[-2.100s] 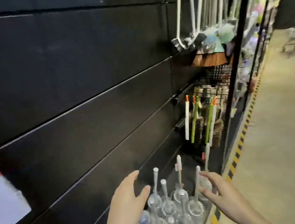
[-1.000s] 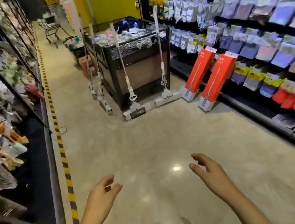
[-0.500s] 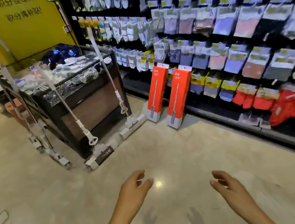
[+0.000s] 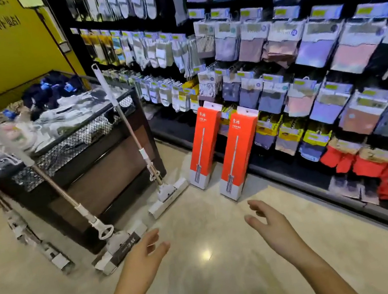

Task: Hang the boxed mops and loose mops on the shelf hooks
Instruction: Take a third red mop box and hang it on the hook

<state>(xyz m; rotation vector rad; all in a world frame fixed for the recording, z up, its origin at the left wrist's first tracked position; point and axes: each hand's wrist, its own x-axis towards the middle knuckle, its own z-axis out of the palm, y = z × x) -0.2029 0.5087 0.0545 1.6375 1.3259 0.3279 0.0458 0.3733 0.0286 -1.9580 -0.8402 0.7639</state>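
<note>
Your left hand (image 4: 142, 257) and right hand (image 4: 271, 226) hover empty with loose fingers over bare floor (image 4: 212, 286), two red boxed mops (image 4: 239, 151) leaning on the sock shelf (image 4: 296, 173) just beyond, loose mops (image 4: 135, 141) against the wire bin (image 4: 102, 163) left of them, box writing unreadable.

Polished floor (image 4: 212, 286) gleams glossy, stone-like; boxed mops (image 4: 238, 154) in smooth orange cardboard; loose mop (image 4: 127, 130) handle looks metal; bin (image 4: 102, 163) of wire mesh with brown wood-look panels.
</note>
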